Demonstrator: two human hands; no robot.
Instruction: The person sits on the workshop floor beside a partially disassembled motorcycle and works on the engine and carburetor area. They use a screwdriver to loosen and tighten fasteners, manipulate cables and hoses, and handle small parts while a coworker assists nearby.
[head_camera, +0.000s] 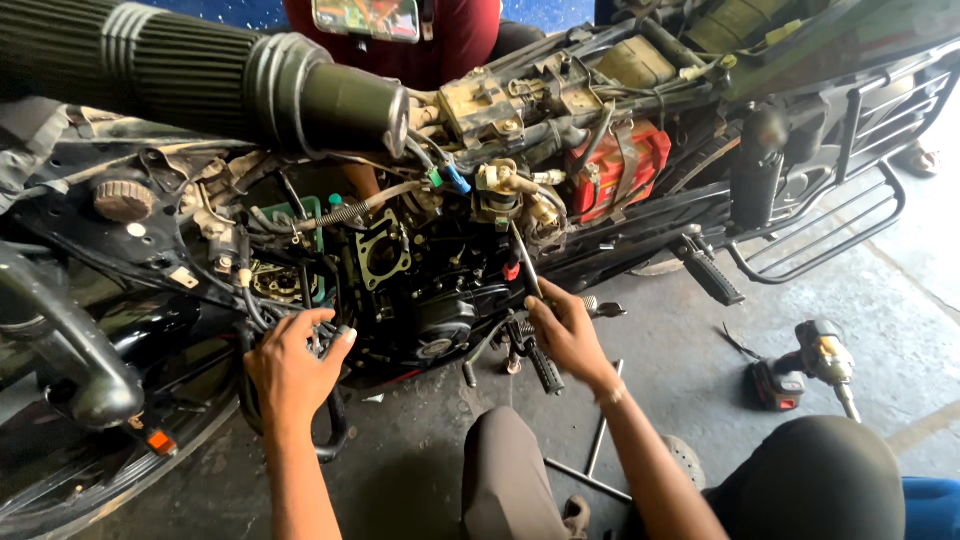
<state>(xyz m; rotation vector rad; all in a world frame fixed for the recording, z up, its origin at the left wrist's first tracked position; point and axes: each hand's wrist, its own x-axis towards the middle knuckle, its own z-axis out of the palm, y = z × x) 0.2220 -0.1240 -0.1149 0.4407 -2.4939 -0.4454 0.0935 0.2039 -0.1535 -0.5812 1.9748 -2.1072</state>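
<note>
A stripped motorcycle (450, 290) stands before me with its engine exposed. My left hand (293, 367) rests against the black frame tube and cables at the engine's lower left, fingers curled around them. My right hand (566, 330) grips a thin metal tool (523, 262) whose shaft points up into the engine beside the carburettor (515, 195). A black footpeg (540, 365) sits just under that hand. A bare engine gasket face (383, 250) shows between my two hands.
A red battery (620, 165) sits in the frame at upper right. A cordless impact driver (810, 365) lies on the concrete floor at right. A cross wrench (595, 450) lies near my knee. Another person in a red shirt (440, 40) stands behind the motorcycle.
</note>
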